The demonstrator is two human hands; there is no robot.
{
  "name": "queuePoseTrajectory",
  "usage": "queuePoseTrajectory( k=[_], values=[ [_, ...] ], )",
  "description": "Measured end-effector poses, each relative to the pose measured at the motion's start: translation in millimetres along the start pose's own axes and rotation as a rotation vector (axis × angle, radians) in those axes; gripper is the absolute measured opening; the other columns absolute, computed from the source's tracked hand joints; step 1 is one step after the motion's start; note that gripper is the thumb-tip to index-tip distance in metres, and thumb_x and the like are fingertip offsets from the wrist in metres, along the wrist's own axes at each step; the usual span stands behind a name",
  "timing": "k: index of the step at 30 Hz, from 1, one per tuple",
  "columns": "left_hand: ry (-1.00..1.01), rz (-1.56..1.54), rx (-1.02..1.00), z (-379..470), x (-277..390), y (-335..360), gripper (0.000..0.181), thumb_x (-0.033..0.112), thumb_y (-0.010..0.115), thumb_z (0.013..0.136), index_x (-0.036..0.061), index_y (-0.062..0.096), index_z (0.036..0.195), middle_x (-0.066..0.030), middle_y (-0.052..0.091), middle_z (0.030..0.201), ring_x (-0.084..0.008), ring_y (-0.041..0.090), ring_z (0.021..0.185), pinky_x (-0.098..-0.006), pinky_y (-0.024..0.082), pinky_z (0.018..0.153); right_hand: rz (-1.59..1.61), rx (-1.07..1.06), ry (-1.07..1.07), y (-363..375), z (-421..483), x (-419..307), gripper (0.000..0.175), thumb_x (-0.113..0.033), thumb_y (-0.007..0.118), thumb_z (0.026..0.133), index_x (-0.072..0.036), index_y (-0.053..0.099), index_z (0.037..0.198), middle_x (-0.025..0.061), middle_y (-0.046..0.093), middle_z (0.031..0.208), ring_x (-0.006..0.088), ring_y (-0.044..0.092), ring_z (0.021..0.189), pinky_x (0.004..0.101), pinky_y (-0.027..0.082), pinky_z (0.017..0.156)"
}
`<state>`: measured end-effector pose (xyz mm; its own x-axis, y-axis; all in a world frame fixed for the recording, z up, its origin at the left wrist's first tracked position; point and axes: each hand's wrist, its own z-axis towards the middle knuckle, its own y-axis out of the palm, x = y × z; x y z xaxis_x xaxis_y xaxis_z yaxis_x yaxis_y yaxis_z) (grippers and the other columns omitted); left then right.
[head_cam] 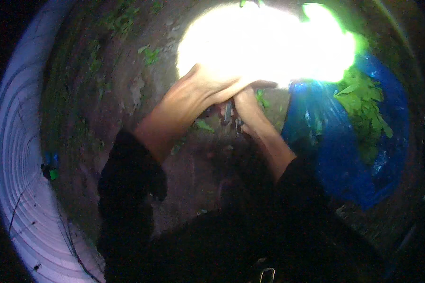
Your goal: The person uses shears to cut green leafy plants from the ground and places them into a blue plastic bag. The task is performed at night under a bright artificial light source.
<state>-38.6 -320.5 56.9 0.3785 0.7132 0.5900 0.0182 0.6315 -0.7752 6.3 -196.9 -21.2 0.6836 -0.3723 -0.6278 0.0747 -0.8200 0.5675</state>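
Observation:
My left hand (212, 81) reaches in from the left, and its fingers vanish in a white glare. Crossing just below it is my right hand (247, 102), partly hidden by the left. A narrow grey piece, perhaps metal (228, 111), shows between the two hands beside what look like fingertips. Which hand holds it is unclear. On the right lies a blue plastic bag (340, 148) with leafy green cuttings (363, 102) in its mouth. Part of that bag's upper edge is lost in the bright light.
Dark soil (191, 184) with scattered small green plants (150, 55) lies beneath my arms. Pale ribbed sheeting (17, 141) curves along the left, with dark cords (71, 240) lying over its lower part. A small green and black object (51, 172) sits at its edge.

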Motion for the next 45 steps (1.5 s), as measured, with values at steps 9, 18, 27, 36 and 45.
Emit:
queuePoseTrajectory(
  k=[9, 18, 27, 36, 45],
  values=[
    [-0.620, 0.095, -0.129, -109, -57, -59, 0.022, 0.011, 0.064, 0.090, -0.0002, 0.063, 0.110, -0.0108, 0.069, 0.104, -0.0174, 0.065, 0.096, -0.0300, 0.051, 0.087, -0.213, -0.204, 0.154, -23, -28, 35, 0.044, -0.041, 0.041, 0.102, -0.003, 0.056, 0.119, 0.0096, 0.065, 0.080, 0.0160, 0.063, 0.060, 0.0274, 0.053, 0.053],
    [-0.590, 0.643, -0.239, -268, -53, -24, 0.062, 0.023, 0.083, 0.071, 0.0142, 0.056, 0.126, -0.0219, 0.046, 0.126, -0.0395, 0.042, 0.125, -0.0481, 0.035, 0.104, -0.333, -0.416, 0.420, 21, -39, 94, 0.065, -0.056, 0.033, 0.101, 0.001, 0.049, 0.126, 0.0113, 0.062, 0.072, 0.0194, 0.064, 0.056, 0.0278, 0.048, 0.046],
    [-0.649, 0.473, -0.132, -314, -92, -35, 0.049, 0.011, 0.076, 0.074, 0.0055, 0.058, 0.119, -0.0199, 0.053, 0.123, -0.0395, 0.051, 0.116, -0.0444, 0.042, 0.098, -0.540, -0.492, 0.663, 61, -32, 130, 0.066, -0.054, 0.028, 0.102, 0.004, 0.054, 0.118, 0.0138, 0.064, 0.071, 0.0204, 0.063, 0.054, 0.0300, 0.051, 0.047],
    [-0.624, 0.426, -0.108, -306, -90, -40, 0.041, 0.005, 0.070, 0.076, 0.0014, 0.059, 0.116, -0.0208, 0.056, 0.115, -0.0396, 0.053, 0.110, -0.0441, 0.045, 0.094, -0.564, -0.432, 0.691, 75, -23, 145, 0.066, -0.056, 0.030, 0.102, 0.005, 0.053, 0.113, 0.0156, 0.063, 0.071, 0.0219, 0.063, 0.054, 0.0331, 0.053, 0.046],
    [-0.651, 0.410, -0.082, -310, -93, -38, 0.038, 0.003, 0.068, 0.076, 0.0018, 0.061, 0.113, -0.0215, 0.057, 0.111, -0.0399, 0.055, 0.106, -0.0439, 0.047, 0.090, -0.603, -0.423, 0.614, 78, -21, 155, 0.058, -0.052, 0.033, 0.102, 0.003, 0.054, 0.106, 0.0079, 0.055, 0.058, 0.0163, 0.053, 0.044, 0.0308, 0.044, 0.039]
  ],
)
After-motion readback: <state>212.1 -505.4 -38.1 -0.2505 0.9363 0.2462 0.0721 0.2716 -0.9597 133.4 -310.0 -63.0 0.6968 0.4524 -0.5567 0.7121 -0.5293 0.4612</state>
